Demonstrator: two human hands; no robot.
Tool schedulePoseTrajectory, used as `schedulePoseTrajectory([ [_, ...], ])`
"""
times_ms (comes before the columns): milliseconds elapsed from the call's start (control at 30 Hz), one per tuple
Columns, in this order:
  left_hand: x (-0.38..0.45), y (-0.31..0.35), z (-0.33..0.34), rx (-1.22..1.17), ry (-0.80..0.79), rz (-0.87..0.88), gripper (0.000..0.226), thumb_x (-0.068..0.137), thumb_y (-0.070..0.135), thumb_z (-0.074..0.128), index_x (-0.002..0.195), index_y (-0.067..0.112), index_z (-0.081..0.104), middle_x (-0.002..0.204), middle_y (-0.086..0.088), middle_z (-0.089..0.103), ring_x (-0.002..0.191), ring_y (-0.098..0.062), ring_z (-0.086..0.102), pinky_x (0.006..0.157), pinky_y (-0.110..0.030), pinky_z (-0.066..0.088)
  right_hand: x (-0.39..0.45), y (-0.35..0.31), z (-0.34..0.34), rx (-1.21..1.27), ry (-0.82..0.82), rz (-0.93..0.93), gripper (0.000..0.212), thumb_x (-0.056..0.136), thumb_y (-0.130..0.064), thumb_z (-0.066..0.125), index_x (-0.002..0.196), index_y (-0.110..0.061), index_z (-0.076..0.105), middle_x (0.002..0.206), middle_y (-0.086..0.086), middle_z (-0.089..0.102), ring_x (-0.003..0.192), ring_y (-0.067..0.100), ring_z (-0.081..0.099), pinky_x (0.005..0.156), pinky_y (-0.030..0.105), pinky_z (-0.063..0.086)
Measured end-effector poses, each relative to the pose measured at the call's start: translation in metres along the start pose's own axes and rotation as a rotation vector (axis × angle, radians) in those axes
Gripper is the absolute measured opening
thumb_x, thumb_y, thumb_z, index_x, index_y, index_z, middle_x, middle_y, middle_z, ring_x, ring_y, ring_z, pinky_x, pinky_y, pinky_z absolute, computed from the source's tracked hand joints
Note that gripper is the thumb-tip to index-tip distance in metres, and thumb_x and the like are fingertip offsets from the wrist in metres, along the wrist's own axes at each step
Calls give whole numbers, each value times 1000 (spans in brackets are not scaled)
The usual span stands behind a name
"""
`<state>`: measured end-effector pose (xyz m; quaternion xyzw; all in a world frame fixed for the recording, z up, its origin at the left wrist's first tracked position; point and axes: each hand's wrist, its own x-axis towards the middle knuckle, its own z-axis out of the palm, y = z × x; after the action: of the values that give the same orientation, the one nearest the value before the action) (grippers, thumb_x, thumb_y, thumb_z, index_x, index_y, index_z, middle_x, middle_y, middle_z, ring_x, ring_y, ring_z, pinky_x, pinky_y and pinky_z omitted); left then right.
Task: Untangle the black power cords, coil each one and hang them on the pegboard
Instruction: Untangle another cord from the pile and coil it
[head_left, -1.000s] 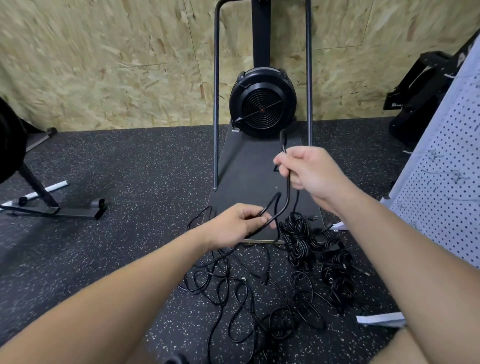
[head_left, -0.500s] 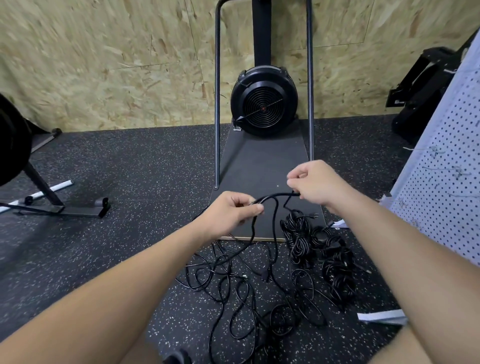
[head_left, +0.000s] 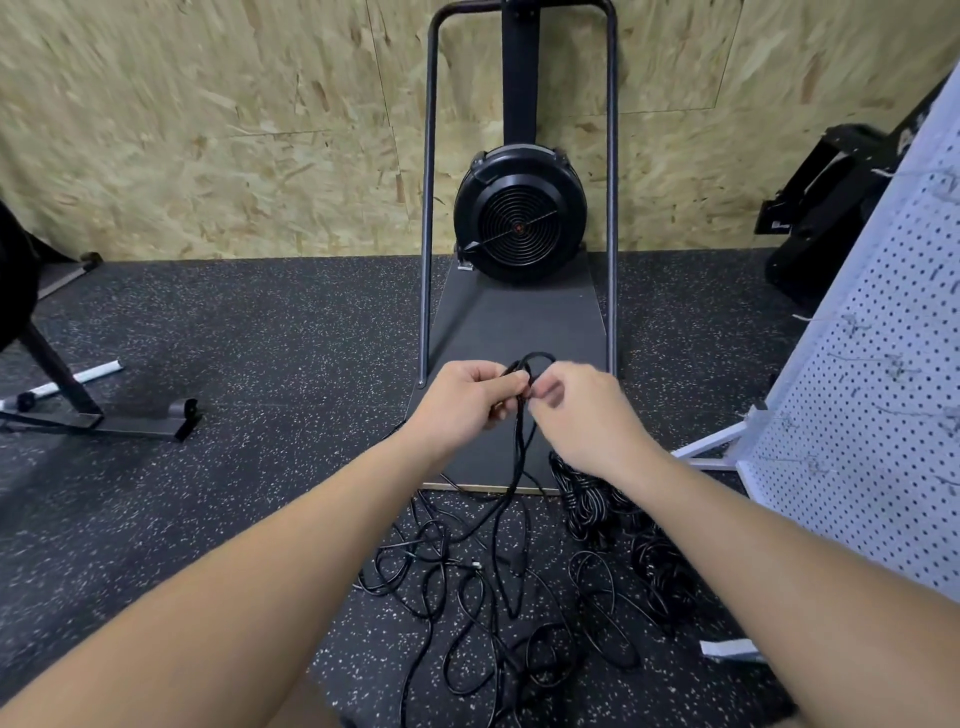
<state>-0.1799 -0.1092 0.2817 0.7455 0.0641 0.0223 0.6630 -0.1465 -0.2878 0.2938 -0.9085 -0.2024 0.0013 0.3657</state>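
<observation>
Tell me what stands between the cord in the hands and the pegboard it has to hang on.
No object blocks the way: the pegboard stands open to the right. But the cord, gripped by the left hand and right hand, trails down into the tangle of loose cords on the floor, which may hold it back.

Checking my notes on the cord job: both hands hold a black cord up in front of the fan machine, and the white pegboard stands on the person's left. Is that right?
Not quite. The head view shows the white perforated pegboard on the person's right, not the left. The rest holds: the left hand and right hand both grip a looped black power cord in front of the round black fan machine.
</observation>
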Motion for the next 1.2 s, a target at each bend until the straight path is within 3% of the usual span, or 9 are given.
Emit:
schedulePoseTrajectory([
  [133, 2, 7, -4, -96, 30, 16, 20, 105, 24, 72, 97, 6, 77, 73, 0, 60, 62, -11, 49, 57, -21, 38, -8, 4, 15, 57, -408, 52, 7, 104, -21, 68, 107, -23, 74, 94, -3, 80, 75, 7, 75, 64, 26, 55],
  [267, 4, 8, -8, -142, 37, 42, 23, 107, 26, 69, 97, 6, 76, 74, 0, 57, 63, -11, 48, 59, -22, 36, -18, 13, 29, 316, -678, 132, 15, 110, -14, 61, 122, -9, 66, 113, 15, 79, 99, 28, 82, 93, 44, 63],
  [533, 1, -3, -29, -23, -15, 14, 10, 101, 12, 70, 102, 10, 79, 79, -4, 63, 67, -16, 50, 62, -27, 37, -11, -5, 6, 317, -437, 38, 21, 114, -23, 54, 112, -8, 68, 93, 13, 80, 83, 24, 82, 82, 44, 66],
  [600, -3, -8, -31, 52, -65, 7, 20, 98, 2, 65, 110, 9, 80, 78, -5, 61, 69, -17, 51, 64, -29, 38, -7, -8, -9, 327, -351, 21, 26, 115, -26, 49, 109, -9, 67, 92, 11, 79, 78, 24, 80, 79, 43, 65],
  [767, -22, -12, -33, 264, -301, 19, 29, 91, 10, 65, 110, 18, 84, 72, 0, 55, 68, -18, 42, 62, -29, 35, 11, -2, -40, 479, -100, 11, 27, 107, -23, 46, 94, -5, 61, 76, 4, 62, 62, 22, 56, 68, 46, 45],
  [867, -29, -26, -34, 356, -420, -36, 22, 97, 17, 77, 117, 25, 84, 86, -5, 72, 77, -20, 54, 73, -35, 50, 22, 4, -49, 663, 5, 27, 23, 106, -17, 46, 91, -10, 61, 75, 6, 55, 58, 22, 47, 62, 43, 43],
  [933, -33, -37, -27, 442, -397, -46, 17, 95, 29, 86, 111, 24, 83, 91, -5, 77, 80, -14, 58, 83, -38, 54, 25, 8, -51, 740, 22, 36, 21, 107, -15, 46, 92, -10, 61, 70, 5, 52, 54, 21, 44, 58, 39, 43],
  [1100, -35, -43, -12, 467, -288, -8, 26, 97, 34, 85, 88, 11, 76, 76, 1, 65, 68, -16, 48, 67, -32, 38, 20, 1, -50, 827, -35, 81, 38, 117, -30, 49, 103, 0, 66, 74, 13, 63, 59, 28, 62, 60, 38, 57],
  [1200, -34, -35, -9, 392, -167, -15, 32, 98, 31, 83, 82, 6, 72, 70, -1, 67, 64, -18, 49, 61, -30, 39, 13, 1, -51, 544, -120, 74, 49, 113, -43, 56, 106, 2, 74, 85, 19, 78, 73, 35, 79, 73, 42, 67],
])
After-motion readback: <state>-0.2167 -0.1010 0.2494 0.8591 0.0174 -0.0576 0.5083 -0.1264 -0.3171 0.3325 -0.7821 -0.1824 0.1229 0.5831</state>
